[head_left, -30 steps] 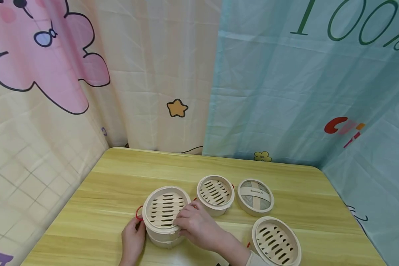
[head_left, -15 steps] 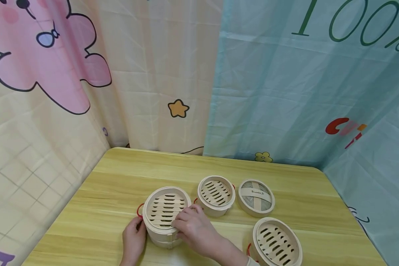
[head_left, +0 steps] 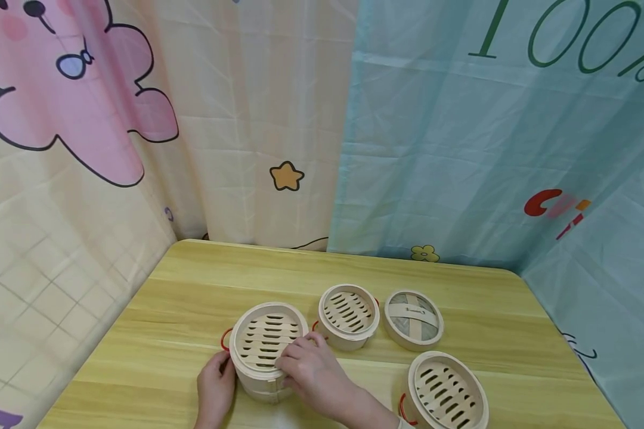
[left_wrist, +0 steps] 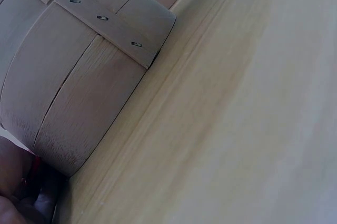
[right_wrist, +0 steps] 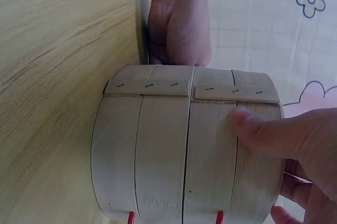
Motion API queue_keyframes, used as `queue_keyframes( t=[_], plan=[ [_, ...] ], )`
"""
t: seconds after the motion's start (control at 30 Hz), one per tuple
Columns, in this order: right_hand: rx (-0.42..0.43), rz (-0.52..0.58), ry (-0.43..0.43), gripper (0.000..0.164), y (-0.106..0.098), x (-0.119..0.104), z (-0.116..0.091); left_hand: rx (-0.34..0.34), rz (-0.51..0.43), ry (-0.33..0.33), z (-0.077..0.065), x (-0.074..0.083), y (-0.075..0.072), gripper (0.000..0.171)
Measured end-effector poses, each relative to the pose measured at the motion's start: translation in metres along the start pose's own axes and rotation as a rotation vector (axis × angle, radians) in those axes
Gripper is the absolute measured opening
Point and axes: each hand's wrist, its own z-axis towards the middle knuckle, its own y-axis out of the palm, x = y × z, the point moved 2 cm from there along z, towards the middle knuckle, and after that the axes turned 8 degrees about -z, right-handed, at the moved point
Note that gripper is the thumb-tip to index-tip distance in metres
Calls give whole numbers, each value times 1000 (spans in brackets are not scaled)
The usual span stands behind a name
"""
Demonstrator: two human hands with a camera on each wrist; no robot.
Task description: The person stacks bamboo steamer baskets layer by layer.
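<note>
Two round bamboo steamer baskets are stacked near the table's front, slightly left of centre in the head view. On top is the upper basket (head_left: 265, 339), with a slatted base inside; the lower basket (right_wrist: 139, 150) stands on the table. My right hand (head_left: 316, 372) grips the upper basket's right side, thumb (right_wrist: 263, 132) on the outer wall and fingers at the rim. Left of the stack, my left hand (head_left: 214, 381) is curled low against the lower basket. A bit of red cord (left_wrist: 32, 170) shows between its fingers, partly in shadow.
Behind the stack stands a smaller steamer basket (head_left: 349, 310) with red cord loops. A steamer lid (head_left: 413, 319) with a banded top lies to its right. Another slatted steamer basket (head_left: 448, 390) is at the front right. Curtains hang beyond the wooden table (head_left: 236, 268).
My right hand has shifted slightly left and toward the front along the upper basket's rim. The left hand and the stack stay nearly in place.
</note>
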Motion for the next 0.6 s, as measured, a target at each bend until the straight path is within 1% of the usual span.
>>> queue_keyframes(
  t=[0.17,0.37,0.6],
  plan=[
    [6,1,11,26,0,-1,0,6,-1,-10,0,0,0,8],
    [28,-20,2,27,0,-3,2,5,-8,-18,0,1,0,9],
    [25,-28,-1,27,1,-3,1,12,2,-10,0,0,0,9]
  ],
)
